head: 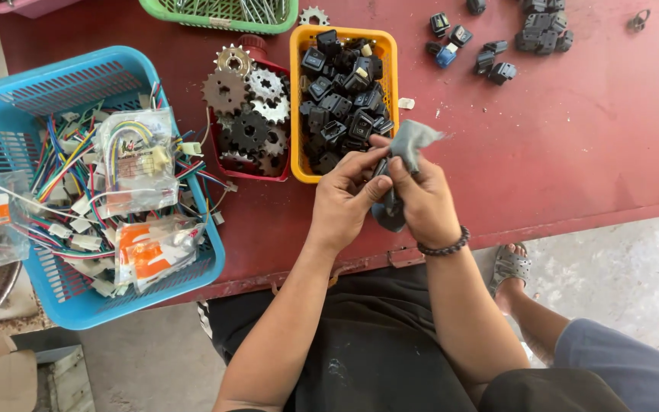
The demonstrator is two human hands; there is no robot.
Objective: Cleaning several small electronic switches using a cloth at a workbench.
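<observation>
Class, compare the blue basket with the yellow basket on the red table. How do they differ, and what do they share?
The blue basket is larger and holds coloured wire bundles and plastic packets; the yellow basket is narrower and is piled with small black switch parts. The blue one overhangs the table edge; the yellow one lies fully on the table. Both are rectangular plastic.

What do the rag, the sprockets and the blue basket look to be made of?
Rag: grey woven cloth, limp and creased.
Sprockets: likely steel, dull grey-brown with some silvery, toothed.
Blue basket: moulded plastic, glossy, slotted walls.
</observation>
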